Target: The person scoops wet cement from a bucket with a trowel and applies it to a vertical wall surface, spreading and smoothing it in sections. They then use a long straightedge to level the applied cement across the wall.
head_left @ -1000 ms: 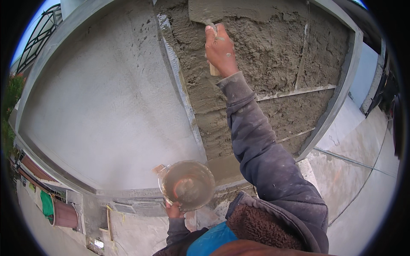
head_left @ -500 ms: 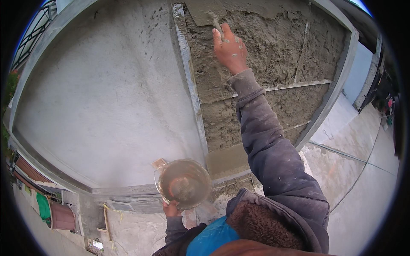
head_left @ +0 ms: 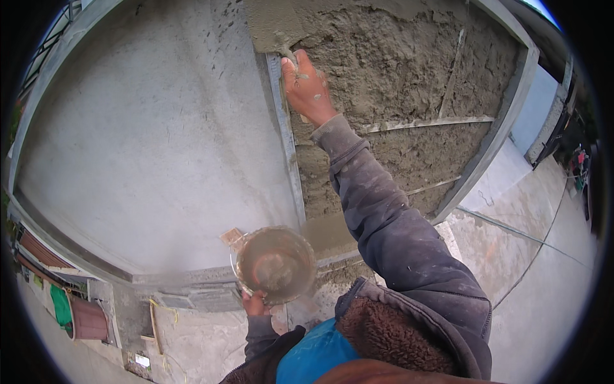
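My right hand (head_left: 307, 88) reaches up to the wall, its fingers wrapped round the handle of a mortar-smeared trowel (head_left: 272, 29). The trowel's blade lies against the upper part of the wall and crosses the top of an upright strip (head_left: 286, 137). To the right of that strip is rough wet mortar (head_left: 377, 77); to the left is a smooth grey wall panel (head_left: 147, 141). Low down, my left hand (head_left: 256, 302) grips the near side of a bucket (head_left: 306, 246) crusted with mortar. Some mix sits in its bottom. Wet splashes dot my right hand.
Thin strips (head_left: 428, 125) cross the rough mortar. A concrete frame (head_left: 495, 128) borders the wall on the right. A small flat block (head_left: 231, 237) shows beside the bucket. At the lower left stands a brownish tub (head_left: 88, 318) with green cloth. Paved floor (head_left: 531, 275) stretches right.
My right hand has moved left and slightly down with the trowel, bringing the blade over the upright strip. The left hand still grips the bucket, which sits slightly higher in view.
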`<state>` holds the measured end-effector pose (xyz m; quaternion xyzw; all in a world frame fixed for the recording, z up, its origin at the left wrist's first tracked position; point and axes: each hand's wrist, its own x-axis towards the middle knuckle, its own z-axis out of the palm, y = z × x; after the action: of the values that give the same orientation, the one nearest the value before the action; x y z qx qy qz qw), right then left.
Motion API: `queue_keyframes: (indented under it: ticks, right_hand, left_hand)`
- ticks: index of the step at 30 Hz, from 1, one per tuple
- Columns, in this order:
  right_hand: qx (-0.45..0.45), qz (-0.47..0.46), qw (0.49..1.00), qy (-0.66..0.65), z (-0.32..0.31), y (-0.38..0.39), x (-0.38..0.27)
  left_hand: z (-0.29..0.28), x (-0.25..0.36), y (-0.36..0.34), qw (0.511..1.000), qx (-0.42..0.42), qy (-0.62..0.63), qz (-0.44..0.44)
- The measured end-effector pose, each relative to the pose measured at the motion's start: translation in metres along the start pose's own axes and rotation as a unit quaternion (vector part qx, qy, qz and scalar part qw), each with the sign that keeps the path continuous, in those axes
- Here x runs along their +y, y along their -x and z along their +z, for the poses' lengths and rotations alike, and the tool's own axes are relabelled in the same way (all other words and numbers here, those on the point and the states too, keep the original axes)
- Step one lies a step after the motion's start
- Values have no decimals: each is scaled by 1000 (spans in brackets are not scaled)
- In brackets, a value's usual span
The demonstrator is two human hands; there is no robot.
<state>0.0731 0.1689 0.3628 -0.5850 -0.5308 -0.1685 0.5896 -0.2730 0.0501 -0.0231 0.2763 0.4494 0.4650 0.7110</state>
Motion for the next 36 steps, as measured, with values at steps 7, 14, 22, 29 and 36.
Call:
queue_keyframes:
  ticks: [7, 14, 22, 29, 36]
  right_hand:
    - [15, -187, 966, 178, -69, 24, 46]
    - [-65, -334, 880, 332, -117, 21, 70]
    - [123, -388, 841, 357, -140, -85, 28]
    - [90, -261, 882, 382, -145, -102, -27]
    - [224, -303, 912, 160, -106, -13, 28]
  left_hand:
    - [-7, -3, 11, 1000, 7, 4, 29]
    - [16, -3, 14, 1000, 25, 16, -1]
    - [23, -26, 18, 999, 4, 50, 9]
    - [24, -36, 27, 998, 21, 56, 18]
    - [28, -25, 41, 995, 24, 92, 33]
